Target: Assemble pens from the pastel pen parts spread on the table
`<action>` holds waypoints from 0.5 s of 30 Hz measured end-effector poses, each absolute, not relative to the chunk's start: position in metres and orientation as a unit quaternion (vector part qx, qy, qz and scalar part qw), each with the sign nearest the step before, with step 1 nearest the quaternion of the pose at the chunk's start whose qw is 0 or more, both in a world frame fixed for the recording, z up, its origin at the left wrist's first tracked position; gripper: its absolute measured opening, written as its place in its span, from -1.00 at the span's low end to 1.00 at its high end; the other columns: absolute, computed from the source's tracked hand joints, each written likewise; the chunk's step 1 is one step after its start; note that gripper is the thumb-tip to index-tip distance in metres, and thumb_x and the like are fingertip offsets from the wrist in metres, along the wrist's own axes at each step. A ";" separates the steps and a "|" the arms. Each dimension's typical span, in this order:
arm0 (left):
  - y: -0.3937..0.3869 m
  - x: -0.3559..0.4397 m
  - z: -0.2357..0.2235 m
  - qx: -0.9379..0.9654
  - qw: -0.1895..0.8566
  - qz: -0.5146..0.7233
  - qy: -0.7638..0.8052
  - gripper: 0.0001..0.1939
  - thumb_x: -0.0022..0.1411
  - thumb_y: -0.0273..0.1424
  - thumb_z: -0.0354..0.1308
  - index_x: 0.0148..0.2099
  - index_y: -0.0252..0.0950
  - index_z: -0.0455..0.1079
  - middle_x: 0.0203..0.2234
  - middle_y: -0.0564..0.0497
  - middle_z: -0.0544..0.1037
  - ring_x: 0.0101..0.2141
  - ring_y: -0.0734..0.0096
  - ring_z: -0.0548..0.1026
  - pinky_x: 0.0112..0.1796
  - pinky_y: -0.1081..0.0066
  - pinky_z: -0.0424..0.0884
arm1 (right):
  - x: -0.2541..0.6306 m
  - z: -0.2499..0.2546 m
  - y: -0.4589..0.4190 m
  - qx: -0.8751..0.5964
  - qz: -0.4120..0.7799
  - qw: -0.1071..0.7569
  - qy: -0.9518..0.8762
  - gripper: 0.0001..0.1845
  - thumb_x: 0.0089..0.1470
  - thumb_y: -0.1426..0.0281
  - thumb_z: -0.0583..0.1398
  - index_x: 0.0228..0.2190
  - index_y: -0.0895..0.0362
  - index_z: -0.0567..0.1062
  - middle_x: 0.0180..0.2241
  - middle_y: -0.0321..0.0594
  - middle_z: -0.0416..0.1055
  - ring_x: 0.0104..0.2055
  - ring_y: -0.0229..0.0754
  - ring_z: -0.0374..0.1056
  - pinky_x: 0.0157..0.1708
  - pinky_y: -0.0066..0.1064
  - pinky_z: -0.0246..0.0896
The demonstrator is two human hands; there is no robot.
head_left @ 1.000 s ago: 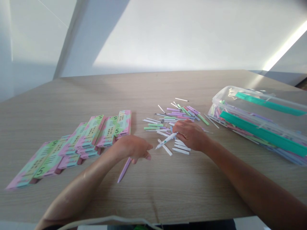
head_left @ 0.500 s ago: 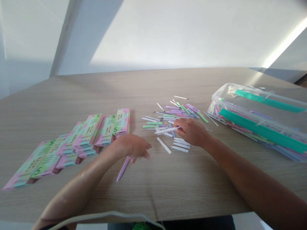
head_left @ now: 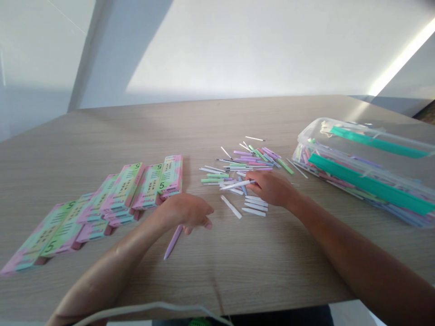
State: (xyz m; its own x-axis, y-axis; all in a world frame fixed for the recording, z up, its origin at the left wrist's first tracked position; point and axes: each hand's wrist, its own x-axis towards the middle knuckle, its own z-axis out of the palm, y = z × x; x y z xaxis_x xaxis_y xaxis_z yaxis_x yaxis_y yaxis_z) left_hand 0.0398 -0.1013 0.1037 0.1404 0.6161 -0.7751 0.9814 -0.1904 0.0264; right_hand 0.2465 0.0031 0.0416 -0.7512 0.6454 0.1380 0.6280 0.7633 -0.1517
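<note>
Numeral 5 (head_left: 162, 185) on pastel boxes (head_left: 171, 174)

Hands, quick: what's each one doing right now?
Left hand: loosely open, holding nothing.
Right hand: closed, holding a white pen.

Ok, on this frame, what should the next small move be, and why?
Probably the left hand should pick up the lilac pen part lying just beside it. That hand looks empty, while the right hand is already pinching a white pen beside the loose pile of pen parts.
</note>
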 end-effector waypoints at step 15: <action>-0.096 0.014 0.105 0.733 0.222 -0.260 0.588 -0.37 0.21 -0.13 0.00 0.27 -0.26 0.04 0.01 -0.26 0.42 -0.07 0.05 0.42 -0.19 0.27 0.33 | 0.239 0.038 -0.007 -0.235 0.126 0.139 -0.954 -0.84 0.11 0.41 0.09 -0.26 0.10 0.44 -0.37 -0.24 0.43 -0.32 -0.21 0.32 -0.30 -0.44 0.05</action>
State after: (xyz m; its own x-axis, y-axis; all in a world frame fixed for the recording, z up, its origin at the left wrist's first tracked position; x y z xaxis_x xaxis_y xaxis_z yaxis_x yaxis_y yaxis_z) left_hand 0.0138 -0.0965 0.1045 0.1733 0.7465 -0.6425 0.9776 -0.2095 0.0202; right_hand 0.2388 -0.0070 0.0385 -0.8509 0.4833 0.2059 0.4134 0.8579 -0.3051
